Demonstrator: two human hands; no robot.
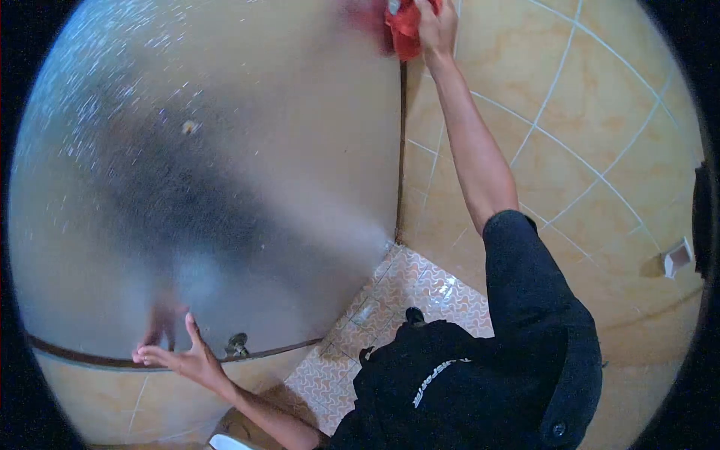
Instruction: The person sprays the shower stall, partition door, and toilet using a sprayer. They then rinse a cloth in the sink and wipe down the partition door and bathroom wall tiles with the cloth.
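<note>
A large glassy panel (322, 135) with a dark reflection and whitish droplets fills the left and centre of the head view. Up at its top right edge, my right hand (437, 30) is closed on a red cloth (406, 30), pressed to the panel beside the tiled wall. Low on the left, my left hand (184, 358) has its fingers spread, with nothing in it. Its fingertips are near the panel's lower edge, by its own reflection; whether they touch the glass I cannot tell. A metal knob (238, 345) sits just right of that hand.
Yellow tiled wall (570, 135) runs along the right, with a small white holder (676, 258) on it. Patterned floor tiles (427, 289) lie below, near a dark shoe tip (414, 315). A white edge (229, 442) shows at the bottom.
</note>
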